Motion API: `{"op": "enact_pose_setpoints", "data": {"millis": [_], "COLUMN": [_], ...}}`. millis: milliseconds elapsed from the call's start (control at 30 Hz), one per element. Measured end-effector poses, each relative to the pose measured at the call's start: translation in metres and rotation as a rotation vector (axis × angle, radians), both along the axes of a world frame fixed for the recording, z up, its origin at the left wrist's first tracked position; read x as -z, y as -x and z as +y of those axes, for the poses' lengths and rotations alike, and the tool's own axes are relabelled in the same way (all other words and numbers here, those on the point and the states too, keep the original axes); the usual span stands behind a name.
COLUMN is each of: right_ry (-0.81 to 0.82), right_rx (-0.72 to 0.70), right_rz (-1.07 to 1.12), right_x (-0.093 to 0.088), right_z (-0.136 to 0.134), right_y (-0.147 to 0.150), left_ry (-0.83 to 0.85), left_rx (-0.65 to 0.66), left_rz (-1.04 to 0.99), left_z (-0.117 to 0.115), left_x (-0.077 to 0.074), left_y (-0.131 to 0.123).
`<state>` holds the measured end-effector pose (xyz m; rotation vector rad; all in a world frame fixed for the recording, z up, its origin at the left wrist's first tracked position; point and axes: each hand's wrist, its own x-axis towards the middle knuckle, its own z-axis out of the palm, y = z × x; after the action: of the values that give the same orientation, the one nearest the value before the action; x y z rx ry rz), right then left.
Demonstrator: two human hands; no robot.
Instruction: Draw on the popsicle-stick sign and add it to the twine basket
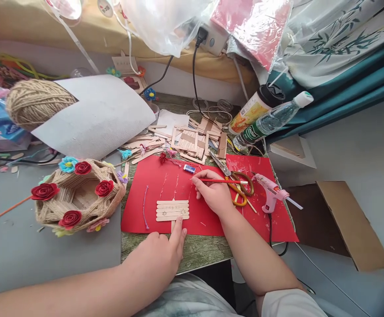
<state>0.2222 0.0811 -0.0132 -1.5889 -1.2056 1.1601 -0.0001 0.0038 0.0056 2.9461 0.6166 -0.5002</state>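
Note:
A small signboard of craft sticks (172, 206) lies on red paper (139, 189), with pencilled stars and faint writing on its slats and a stick handle toward me. The outstretched index finger of my left hand (167, 246) touches its lower right part; the other fingers are partly curled, holding nothing. Above and right of the sign, my right hand (213, 193) pinches a red pencil (225, 181), its tip pointing left. Near that tip lies a blue-and-white eraser (189, 169). A purple twisted strip (145, 207) rests left of the sign.
Scissors (240, 182) and a pink glue gun (269, 191) lie to the right. Craft sticks (192, 141) are piled behind. At left stands a twine basket (79, 198) with red roses, below a twine ball (40, 103). A water bottle (271, 121) and a cup (253, 110) stand back right.

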Motion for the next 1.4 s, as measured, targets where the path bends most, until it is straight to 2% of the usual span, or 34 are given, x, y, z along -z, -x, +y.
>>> {"op": "enact_pose_setpoints", "data": {"millis": [300, 533, 700, 1033, 1233, 1400], "right_ry": [0.038, -0.007, 0.0, 0.01, 0.011, 0.008], "right_rx": [-0.007, -0.011, -0.008, 0.014, 0.029, 0.027], "right_rz": [0.006, -0.043, -0.074, -0.109, -0.106, -0.11], "right_x": [0.003, 0.001, 0.006, 0.007, 0.007, 0.005], "right_z": [0.011, 0.01, 0.012, 0.011, 0.012, 0.011], "right_y": [0.003, 0.005, 0.003, 0.005, 0.006, 0.008], "left_ry": [0.015, -0.035, -0.049, 0.006, 0.063, 0.052], "left_rx": [-0.056, -0.015, -0.021, -0.032, -0.084, -0.049], "left_rz": [-0.057, -0.054, -0.081, -0.072, -0.092, -0.046], "left_z": [-0.004, -0.004, -0.005, -0.005, -0.005, -0.005], "left_x": [0.005, 0.006, 0.005, 0.006, 0.005, 0.004], "left_y": [0.0, 0.0, 0.0, 0.001, 0.001, 0.002]}}
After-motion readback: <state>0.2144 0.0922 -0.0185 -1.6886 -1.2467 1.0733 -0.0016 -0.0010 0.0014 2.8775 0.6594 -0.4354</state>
